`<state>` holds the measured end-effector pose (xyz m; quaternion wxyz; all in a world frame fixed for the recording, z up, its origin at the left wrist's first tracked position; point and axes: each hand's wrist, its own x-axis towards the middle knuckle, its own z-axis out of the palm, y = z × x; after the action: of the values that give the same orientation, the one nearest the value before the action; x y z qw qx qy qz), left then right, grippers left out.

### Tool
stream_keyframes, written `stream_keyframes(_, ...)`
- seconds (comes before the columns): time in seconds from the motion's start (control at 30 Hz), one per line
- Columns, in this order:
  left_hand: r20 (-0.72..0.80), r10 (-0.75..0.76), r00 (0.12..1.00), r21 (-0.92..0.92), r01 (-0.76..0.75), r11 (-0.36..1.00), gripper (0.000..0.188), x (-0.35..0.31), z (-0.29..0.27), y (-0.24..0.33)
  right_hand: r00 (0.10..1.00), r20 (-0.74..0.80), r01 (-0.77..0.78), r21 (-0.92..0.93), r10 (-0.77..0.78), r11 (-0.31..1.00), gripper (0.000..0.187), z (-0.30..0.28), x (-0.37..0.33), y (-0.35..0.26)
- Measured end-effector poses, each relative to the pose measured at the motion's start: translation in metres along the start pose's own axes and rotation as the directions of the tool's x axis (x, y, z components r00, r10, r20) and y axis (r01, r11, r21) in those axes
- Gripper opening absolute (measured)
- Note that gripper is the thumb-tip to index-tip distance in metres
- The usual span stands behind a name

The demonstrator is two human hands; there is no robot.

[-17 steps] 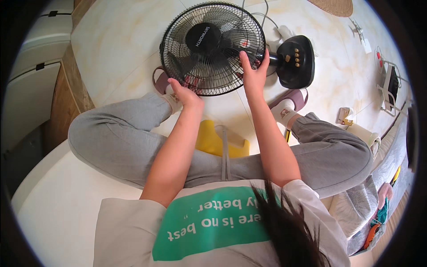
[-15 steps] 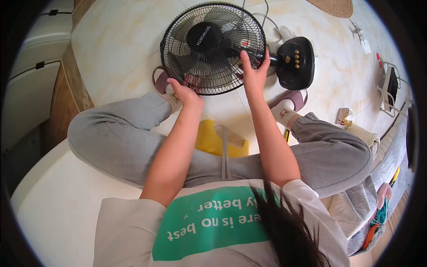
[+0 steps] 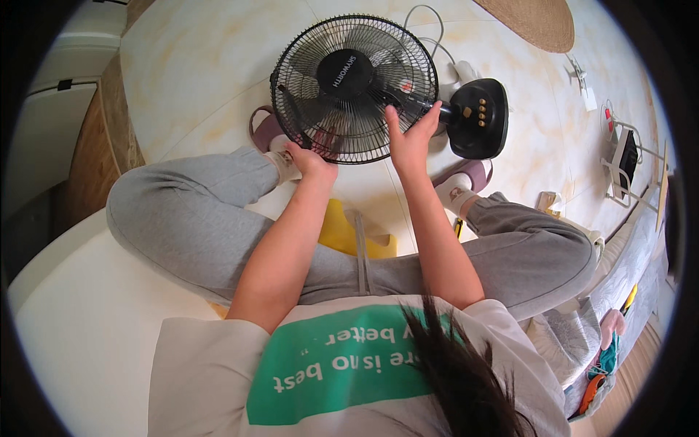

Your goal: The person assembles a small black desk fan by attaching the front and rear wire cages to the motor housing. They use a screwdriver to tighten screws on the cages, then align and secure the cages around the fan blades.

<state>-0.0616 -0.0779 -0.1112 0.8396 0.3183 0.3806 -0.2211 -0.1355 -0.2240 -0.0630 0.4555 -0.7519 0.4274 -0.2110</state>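
A black electric fan (image 3: 344, 74) with a round wire cage lies tilted in front of me. Its short neck runs right to a black base (image 3: 478, 119) bearing several gold-coloured buttons. At the cage's near edge, my left hand (image 3: 313, 162) curls round the rim, with most of its fingers hidden. My right hand (image 3: 412, 146) grips the lower right of the cage beside the neck. Its thumb presses the front wires, one finger points up toward the neck, and the other fingers are out of sight behind.
A grey cable (image 3: 441, 33) loops behind the fan. Slippers (image 3: 266, 130) on my feet flank it. Between my legs is a yellow object (image 3: 338, 227). A woven mat (image 3: 535, 20) lies far right, with a white-framed rack (image 3: 620, 164) nearer. Wooden trim (image 3: 116, 109) and pale cabinets stand left.
The view has shifted a little. The fan's cage appears slightly lower and further right, its base lower and left. Both hands stay on the cage.
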Motion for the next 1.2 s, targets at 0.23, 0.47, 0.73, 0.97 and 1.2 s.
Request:
stream_keyframes(0.23,-0.148,0.115,0.982,0.077,-0.105,0.991,0.07,0.025,-0.007,-0.009,0.998,-0.029,0.059,0.136,-0.055,0.989,0.096,-0.006,0.014,0.014)
stream_keyframes(0.47,-0.171,0.074,0.983,0.151,-0.048,0.987,0.068,0.042,-0.011,0.009,0.969,0.196,0.113,0.192,-0.151,0.975,0.093,-0.017,0.109,0.009)
stream_keyframes(0.73,0.002,0.202,0.979,-0.093,-0.201,0.975,0.061,0.036,0.026,0.068,0.996,0.023,-0.092,0.222,0.089,0.971,0.105,0.013,0.055,0.049)
stream_keyframes(0.97,0.273,0.28,0.92,0.495,-0.384,0.779,0.053,0.05,0.053,0.082,0.907,-0.051,-0.366,0.395,0.418,0.843,0.109,0.042,-0.005,0.041)
stream_keyframes(1.2,0.229,0.362,0.903,0.477,-0.429,0.767,0.07,0.065,0.018,0.085,0.952,0.006,-0.3,0.226,0.307,0.927,0.103,0.029,-0.019,0.023)
